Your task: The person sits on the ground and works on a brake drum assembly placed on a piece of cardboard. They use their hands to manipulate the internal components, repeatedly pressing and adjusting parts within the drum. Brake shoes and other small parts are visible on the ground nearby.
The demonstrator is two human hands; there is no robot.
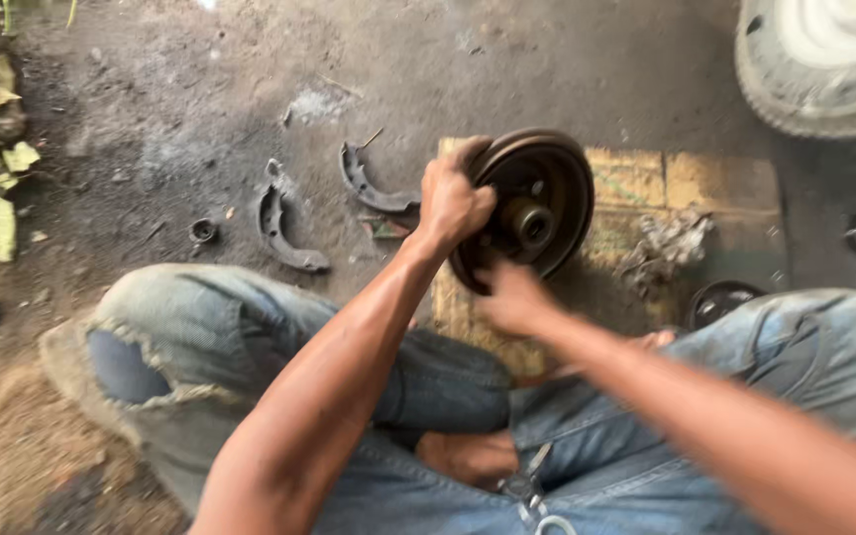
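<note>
Head view shows the left hand [453, 203] clamped on the rim of the brake drum [537, 198], tilted on edge over a yellow board [636, 178]; the blurred right hand [512, 297] grips its lower edge. Greasy metal could slip and drop onto the legs.

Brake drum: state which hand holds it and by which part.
The left hand grips the brake drum by its upper left rim, standing it on edge. The blurred right hand touches its lower edge; its grip cannot be told.
</note>
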